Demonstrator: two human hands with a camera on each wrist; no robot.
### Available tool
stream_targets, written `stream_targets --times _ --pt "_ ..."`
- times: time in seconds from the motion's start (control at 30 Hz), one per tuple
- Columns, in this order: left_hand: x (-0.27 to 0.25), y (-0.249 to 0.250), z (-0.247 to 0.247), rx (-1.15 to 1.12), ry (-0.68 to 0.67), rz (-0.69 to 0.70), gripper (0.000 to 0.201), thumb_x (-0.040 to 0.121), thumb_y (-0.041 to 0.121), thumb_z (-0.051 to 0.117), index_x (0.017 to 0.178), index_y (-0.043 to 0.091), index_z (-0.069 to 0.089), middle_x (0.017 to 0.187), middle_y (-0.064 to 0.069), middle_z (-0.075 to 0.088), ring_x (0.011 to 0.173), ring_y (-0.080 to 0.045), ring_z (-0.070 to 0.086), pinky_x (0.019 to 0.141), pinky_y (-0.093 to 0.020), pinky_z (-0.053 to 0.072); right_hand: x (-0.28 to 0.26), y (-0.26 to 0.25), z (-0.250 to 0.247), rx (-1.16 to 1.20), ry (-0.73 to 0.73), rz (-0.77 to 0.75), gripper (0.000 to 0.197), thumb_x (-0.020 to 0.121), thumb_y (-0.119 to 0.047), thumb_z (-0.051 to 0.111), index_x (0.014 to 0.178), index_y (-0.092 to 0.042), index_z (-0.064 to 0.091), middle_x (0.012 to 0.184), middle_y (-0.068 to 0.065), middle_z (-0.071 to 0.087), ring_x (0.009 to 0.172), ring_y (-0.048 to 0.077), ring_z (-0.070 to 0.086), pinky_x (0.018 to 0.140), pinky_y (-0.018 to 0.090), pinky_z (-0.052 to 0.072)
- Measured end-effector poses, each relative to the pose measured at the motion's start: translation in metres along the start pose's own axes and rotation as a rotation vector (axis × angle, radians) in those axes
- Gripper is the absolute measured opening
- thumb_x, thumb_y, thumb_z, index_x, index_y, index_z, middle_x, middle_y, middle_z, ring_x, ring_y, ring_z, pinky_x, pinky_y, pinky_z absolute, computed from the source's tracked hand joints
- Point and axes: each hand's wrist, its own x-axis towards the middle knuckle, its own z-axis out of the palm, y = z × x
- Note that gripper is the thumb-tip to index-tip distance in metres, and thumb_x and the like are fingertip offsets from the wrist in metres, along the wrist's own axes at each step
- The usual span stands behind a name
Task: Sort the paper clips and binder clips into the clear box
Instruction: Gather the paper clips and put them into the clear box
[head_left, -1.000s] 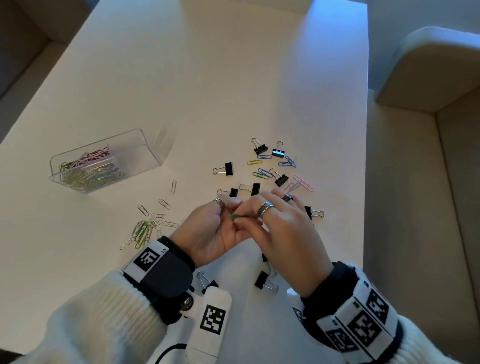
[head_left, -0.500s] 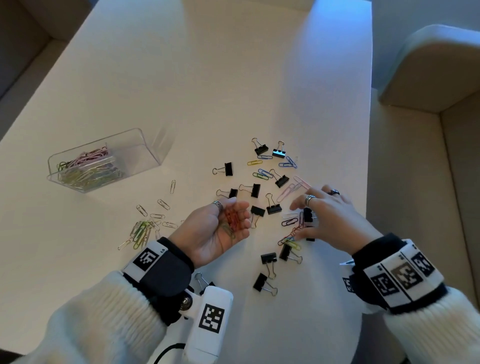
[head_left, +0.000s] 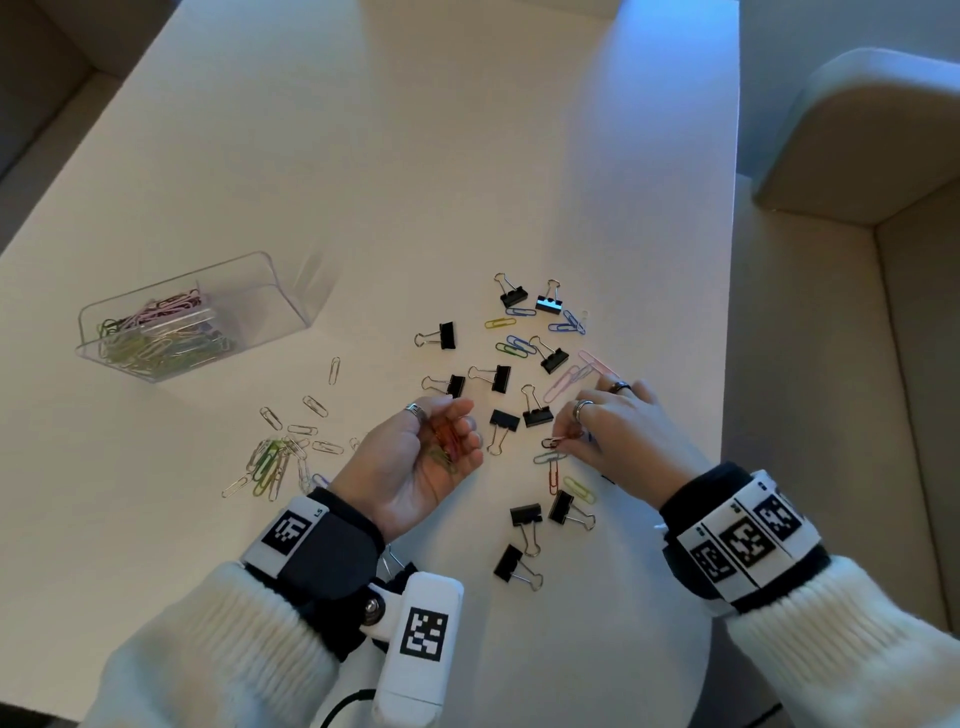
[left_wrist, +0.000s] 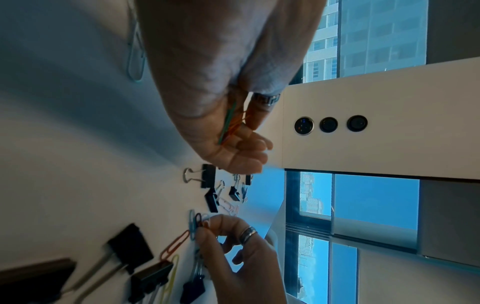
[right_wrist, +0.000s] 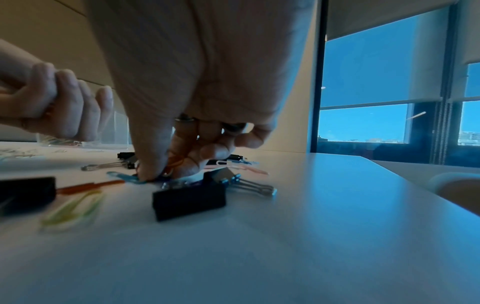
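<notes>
The clear box (head_left: 283, 291) lies at the left of the white table, with several coloured paper clips (head_left: 156, 340) inside. My left hand (head_left: 441, 441) is palm up, fingers curled round a few orange and green paper clips (head_left: 448, 446) (left_wrist: 230, 123). My right hand (head_left: 576, 439) is low on the table, pinching a dark paper clip (head_left: 550, 442) (left_wrist: 198, 221) among the scattered clips. Black binder clips (head_left: 537, 415) and loose paper clips (head_left: 563, 382) lie around both hands. A pile of silver and green paper clips (head_left: 270, 462) sits left of my left wrist.
The table's right edge (head_left: 727, 364) runs close to my right hand, with a beige sofa (head_left: 857, 156) beyond it. More binder clips (head_left: 524, 519) lie near the table's front, between my wrists. A black binder clip (right_wrist: 189, 199) stands right before my right wrist.
My hands have come apart. The right one moved right and down to the table and took hold of a dark paper clip; the left stayed, cupping its clips.
</notes>
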Motion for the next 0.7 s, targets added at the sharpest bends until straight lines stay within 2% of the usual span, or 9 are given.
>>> stream_targets --times 0.07,0.13,0.2,0.37,0.6,0.7 --pt "0.000 -0.005 -0.001 0.003 -0.002 -0.013 0.036 0.091 0.017 0.043 0.063 0.009 0.064 0.061 -0.004 0.053 0.052 -0.014 0.054 0.048 -0.021 0.052 -0.001 -0.004 0.004 -0.025 0.073 -0.018 0.020 0.088 -0.036 0.054 0.093 -0.021 0.067 0.097 -0.006 0.064 0.104 0.019 0.052 0.088 0.033 0.029" --pt "-0.001 -0.007 -0.001 0.008 -0.005 -0.015 0.039 0.091 0.016 0.043 0.060 0.009 0.066 0.061 -0.004 0.054 0.051 -0.014 0.055 0.050 -0.022 0.053 -0.002 -0.008 0.008 -0.113 0.121 -0.034 0.011 0.073 -0.029 0.070 0.071 -0.018 0.067 0.071 -0.004 0.065 0.080 0.022 0.061 0.077 0.034 0.041" --pt "-0.002 -0.009 -0.001 0.015 -0.006 -0.017 0.040 0.091 0.016 0.043 0.059 0.008 0.066 0.061 -0.005 0.055 0.051 -0.014 0.057 0.051 -0.022 0.054 -0.002 -0.010 0.010 -0.163 0.150 -0.048 0.016 0.059 -0.025 0.077 0.058 -0.020 0.062 0.055 -0.007 0.059 0.063 0.019 0.061 0.066 0.031 0.048" --pt "-0.005 -0.009 0.001 0.030 0.012 -0.034 0.044 0.092 0.013 0.040 0.058 0.006 0.066 0.059 -0.007 0.058 0.048 -0.015 0.059 0.052 -0.025 0.056 0.000 -0.016 0.005 -0.221 0.123 -0.100 0.015 0.057 -0.024 0.075 0.054 -0.019 0.061 0.052 -0.008 0.058 0.059 0.017 0.061 0.064 0.027 0.049" --pt "-0.008 -0.009 0.000 0.082 0.031 -0.074 0.047 0.092 0.011 0.039 0.059 0.002 0.071 0.060 -0.011 0.065 0.051 -0.018 0.064 0.057 -0.029 0.057 0.000 -0.019 0.002 -0.135 0.095 -0.050 0.019 0.057 -0.020 0.077 0.052 -0.018 0.059 0.050 -0.006 0.059 0.057 0.018 0.061 0.065 0.028 0.050" --pt "-0.008 -0.008 0.001 0.088 0.022 -0.097 0.044 0.093 0.012 0.037 0.068 -0.001 0.071 0.065 -0.014 0.068 0.057 -0.020 0.067 0.062 -0.029 0.057 -0.003 -0.025 -0.004 0.063 0.239 -0.059 0.011 0.061 -0.016 0.072 0.056 -0.018 0.062 0.049 -0.009 0.057 0.056 0.016 0.058 0.065 0.032 0.049"
